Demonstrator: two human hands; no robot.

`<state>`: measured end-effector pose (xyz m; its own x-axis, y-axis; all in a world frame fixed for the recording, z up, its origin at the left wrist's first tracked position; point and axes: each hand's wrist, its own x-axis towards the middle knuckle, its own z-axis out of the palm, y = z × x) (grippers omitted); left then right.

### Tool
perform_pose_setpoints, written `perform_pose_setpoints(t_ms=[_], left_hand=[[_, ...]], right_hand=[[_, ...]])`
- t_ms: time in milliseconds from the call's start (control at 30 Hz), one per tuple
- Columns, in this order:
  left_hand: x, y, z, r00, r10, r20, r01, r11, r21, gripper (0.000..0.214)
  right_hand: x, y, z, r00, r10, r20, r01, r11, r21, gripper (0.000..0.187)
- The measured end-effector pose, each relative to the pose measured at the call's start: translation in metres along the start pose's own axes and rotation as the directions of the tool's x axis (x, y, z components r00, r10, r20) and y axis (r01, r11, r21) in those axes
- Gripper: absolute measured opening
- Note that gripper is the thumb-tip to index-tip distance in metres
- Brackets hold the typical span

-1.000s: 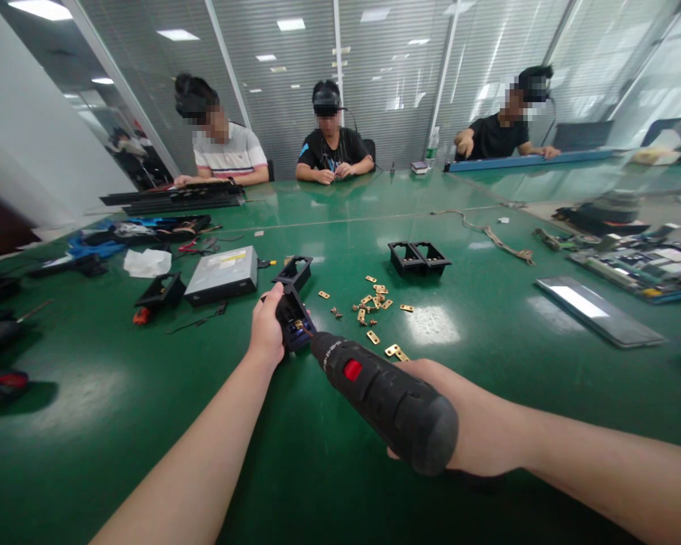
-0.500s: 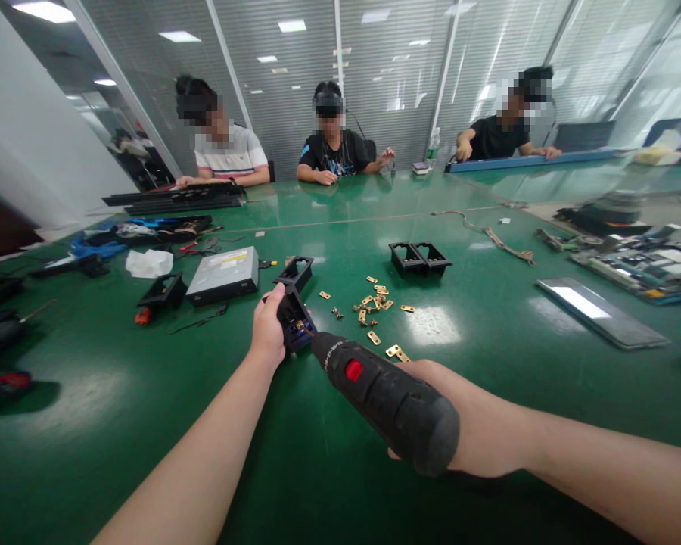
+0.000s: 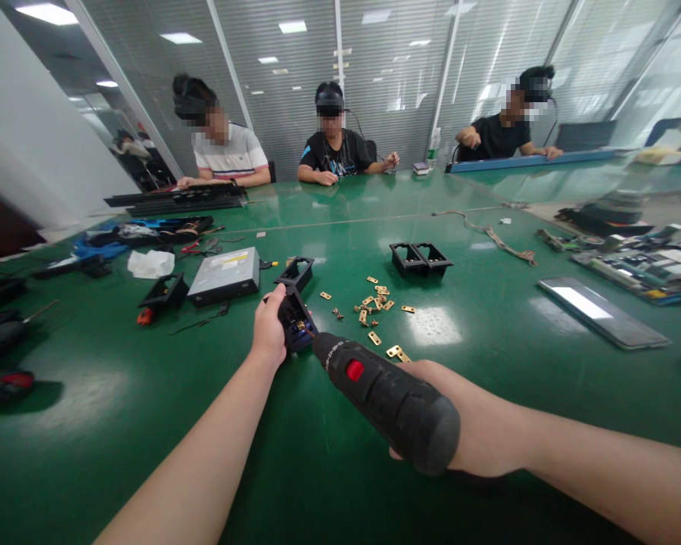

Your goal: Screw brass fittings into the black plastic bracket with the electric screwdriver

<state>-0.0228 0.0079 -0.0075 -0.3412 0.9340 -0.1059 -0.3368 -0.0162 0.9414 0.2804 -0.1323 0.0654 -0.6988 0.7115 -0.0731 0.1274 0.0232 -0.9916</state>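
Observation:
My left hand (image 3: 268, 328) is closed around a small black plastic bracket (image 3: 296, 322) and holds it tilted on the green table (image 3: 340, 469). My right hand (image 3: 477, 428) grips a black electric screwdriver (image 3: 386, 401) with a red switch. Its tip points into the bracket, where a brass piece shows. Several small brass plates and screws (image 3: 377, 306) lie scattered just right of the bracket. Another black bracket (image 3: 296, 272) lies just behind my left hand.
A silver optical drive (image 3: 225, 275) and a black bracket (image 3: 163, 291) lie to the left, a pair of black brackets (image 3: 420, 258) behind the brass parts. Circuit boards (image 3: 635, 265) and a grey panel (image 3: 601, 310) sit at right. Three people sit at the far side.
My hands, the bracket and the screwdriver have stayed in place. The person in the middle at the far side has stretched one hand out to the side.

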Motion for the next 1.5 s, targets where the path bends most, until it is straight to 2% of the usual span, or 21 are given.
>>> perform_pose_setpoints(t_ms=[233,433,800,1000,1367,1500], left_hand=[[0.0011,-0.0010,-0.0015,1.000,-0.015,0.003,0.015,1.000,-0.021,0.052],[0.0018,-0.0007,-0.0028,1.000,-0.005,0.024,0.005,1.000,-0.002,0.054],[-0.0013,0.0002,-0.0015,1.000,-0.008,0.013,0.008,1.000,-0.004,0.053],[-0.0004,0.0004,-0.0018,1.000,-0.014,0.003,0.014,1.000,-0.013,0.052],[-0.0006,0.0005,-0.0030,1.000,-0.016,0.015,0.016,1.000,0.000,0.054],[0.0010,-0.0009,-0.0038,1.000,-0.020,0.016,0.020,1.000,-0.013,0.056]], right_hand=[[0.0005,0.0017,-0.0004,1.000,0.009,0.027,-0.010,0.999,0.043,0.043],[-0.0004,-0.0002,-0.0005,0.998,0.038,0.044,-0.040,0.998,0.039,0.040],[0.0022,-0.0002,0.0018,0.999,0.034,0.005,-0.035,0.998,0.054,0.035],[0.0018,0.0008,0.0010,1.000,0.016,0.002,-0.016,1.000,0.017,0.040],[0.0025,-0.0017,0.0030,0.999,0.051,0.011,-0.052,0.996,0.074,0.037],[0.0013,0.0002,0.0014,0.999,0.041,-0.002,-0.041,0.998,0.046,0.040]])
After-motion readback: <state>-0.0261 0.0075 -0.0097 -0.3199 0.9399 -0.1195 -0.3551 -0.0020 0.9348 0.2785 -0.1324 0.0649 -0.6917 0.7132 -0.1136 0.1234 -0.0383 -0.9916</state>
